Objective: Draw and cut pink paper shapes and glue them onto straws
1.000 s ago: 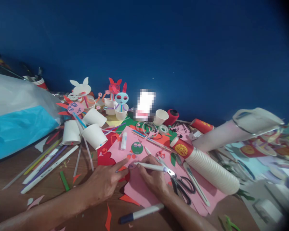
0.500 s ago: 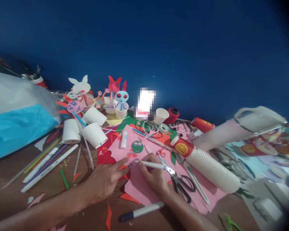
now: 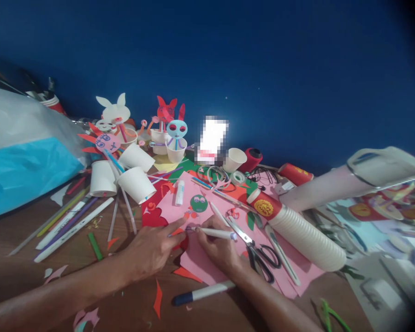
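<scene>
My right hand (image 3: 221, 244) is closed around a white marker pen (image 3: 214, 233), its tip low over the pink paper (image 3: 197, 258) and pointing left. Near the tip is a small dark purple mark on the paper. My left hand (image 3: 152, 249) lies on the paper's left side, its index finger stretched toward the pen tip and a bit of orange paper by its fingertips. Just beyond the hands sits a green paper circle with a drawn face (image 3: 198, 203), with small orange fringed pieces (image 3: 191, 214) below it. Black-handled scissors (image 3: 251, 244) lie right of my right hand.
A glue stick (image 3: 180, 192) lies on the paper. White cups (image 3: 136, 184) and paper puppets (image 3: 177, 130) stand at the back left. A stack of paper cups (image 3: 307, 242) lies to the right. A capped marker (image 3: 202, 293) rests near the front, among paper scraps (image 3: 158, 299).
The camera view has shifted slightly, so most of the scene sits higher. The pen and my right hand have moved a little left over the paper. My left hand stays in place.
</scene>
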`<state>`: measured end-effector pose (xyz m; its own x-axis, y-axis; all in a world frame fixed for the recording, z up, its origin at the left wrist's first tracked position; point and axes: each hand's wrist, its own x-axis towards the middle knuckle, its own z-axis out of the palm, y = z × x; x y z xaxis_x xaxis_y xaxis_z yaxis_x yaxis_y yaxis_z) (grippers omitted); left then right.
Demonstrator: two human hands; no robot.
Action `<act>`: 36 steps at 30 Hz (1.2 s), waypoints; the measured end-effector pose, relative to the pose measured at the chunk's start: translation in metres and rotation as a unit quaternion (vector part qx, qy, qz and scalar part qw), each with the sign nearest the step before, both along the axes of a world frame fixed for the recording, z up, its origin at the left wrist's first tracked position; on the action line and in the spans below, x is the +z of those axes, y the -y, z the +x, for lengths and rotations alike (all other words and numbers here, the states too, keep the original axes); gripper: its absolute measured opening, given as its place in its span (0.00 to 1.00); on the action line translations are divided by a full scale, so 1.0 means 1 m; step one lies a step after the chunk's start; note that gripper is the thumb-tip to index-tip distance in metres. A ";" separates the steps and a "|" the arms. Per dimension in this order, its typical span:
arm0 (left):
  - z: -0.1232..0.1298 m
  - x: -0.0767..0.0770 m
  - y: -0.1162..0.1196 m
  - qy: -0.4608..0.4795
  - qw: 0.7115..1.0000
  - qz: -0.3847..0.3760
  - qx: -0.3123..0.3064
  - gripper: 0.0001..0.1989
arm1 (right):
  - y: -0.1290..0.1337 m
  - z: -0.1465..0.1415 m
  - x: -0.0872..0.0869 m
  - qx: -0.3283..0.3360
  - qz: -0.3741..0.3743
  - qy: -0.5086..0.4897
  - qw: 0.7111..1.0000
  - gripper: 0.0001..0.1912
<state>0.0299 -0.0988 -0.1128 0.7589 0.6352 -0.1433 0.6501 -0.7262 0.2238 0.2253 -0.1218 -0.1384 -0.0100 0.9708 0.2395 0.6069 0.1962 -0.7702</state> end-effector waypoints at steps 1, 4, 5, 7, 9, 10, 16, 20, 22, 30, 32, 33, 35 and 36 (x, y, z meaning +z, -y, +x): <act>0.000 0.000 -0.001 -0.004 1.000 0.000 -0.003 0.21 | 0.000 -0.001 0.000 0.004 0.003 0.003 1.000 0.09; 0.000 0.001 -0.002 -0.015 1.000 0.003 -0.007 0.20 | 0.000 -0.001 0.001 0.020 0.000 0.011 1.000 0.08; -0.001 0.002 -0.002 -0.013 1.000 0.001 -0.011 0.20 | 0.000 -0.002 0.001 0.023 -0.003 0.014 1.000 0.08; -0.001 0.002 -0.002 -0.001 1.000 -0.003 -0.014 0.20 | 0.000 -0.002 0.002 0.029 -0.007 0.016 0.999 0.08; -0.002 0.002 -0.002 0.012 1.000 -0.004 -0.014 0.20 | 0.000 -0.002 0.001 0.030 -0.006 0.018 0.999 0.08; -0.002 0.002 -0.002 0.014 1.000 -0.004 -0.014 0.20 | 0.000 -0.002 0.001 0.029 -0.005 0.019 0.999 0.08; 0.000 0.006 -0.003 0.000 1.000 0.004 -0.019 0.20 | -0.001 -0.002 0.002 0.027 -0.012 0.018 0.999 0.08; 0.000 0.005 -0.003 0.005 1.000 0.000 -0.015 0.20 | -0.001 -0.002 0.001 0.030 -0.016 0.013 0.999 0.08; -0.001 0.004 -0.002 0.011 1.000 -0.002 -0.013 0.20 | -0.001 -0.002 0.000 0.030 -0.020 0.022 0.999 0.08; -0.001 0.005 -0.002 -0.005 1.000 0.009 -0.018 0.21 | 0.001 -0.001 0.003 0.047 -0.011 0.045 0.998 0.08; -0.001 0.005 -0.002 -0.008 1.000 0.005 -0.016 0.21 | 0.001 -0.002 0.004 0.053 -0.013 0.048 0.997 0.08; -0.001 0.005 -0.001 -0.006 1.000 0.004 -0.014 0.21 | 0.000 -0.002 0.004 0.054 -0.015 0.046 0.997 0.08; -0.001 0.004 -0.001 0.001 1.000 0.000 -0.012 0.20 | 0.000 -0.002 0.002 0.046 -0.013 0.036 0.998 0.08; -0.001 0.004 -0.001 0.003 1.000 -0.001 -0.012 0.20 | 0.000 -0.002 0.000 0.038 -0.010 0.029 0.999 0.08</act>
<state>0.0289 -0.0973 -0.1092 0.7749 0.6165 -0.1395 0.6310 -0.7414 0.2285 0.2235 -0.1219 -0.1381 -0.0960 0.9713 0.2175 0.6341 0.2281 -0.7388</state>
